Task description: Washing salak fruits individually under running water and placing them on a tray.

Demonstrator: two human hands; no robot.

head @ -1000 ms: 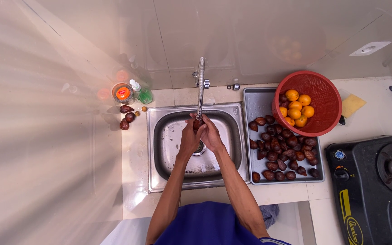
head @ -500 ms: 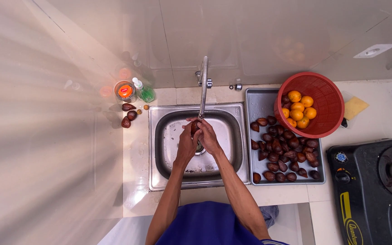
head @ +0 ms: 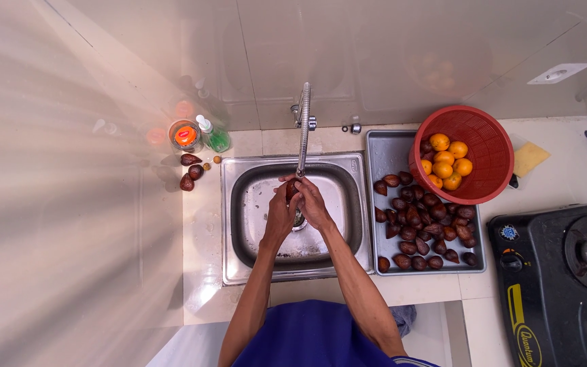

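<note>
On a pale tiled worktop [head: 565,180], both hands, left hand [head: 280,214] and right hand [head: 314,204], have fingers clamped on one snake fruit [head: 291,190] under the tap [head: 304,129] over the sink [head: 239,224]; three washed fruits [head: 191,171] lie left, many remain on the tray [head: 383,146].

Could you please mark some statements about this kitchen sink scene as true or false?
1. Both hands, the left hand and right hand, are over the sink under the tap. True.
2. The red basket holds brown fruit only. False: it shows mostly oranges.
3. The brown fruits lie on a metal tray right of the sink. True.
4. The stove is left of the sink. False: it is at the far right.
</note>
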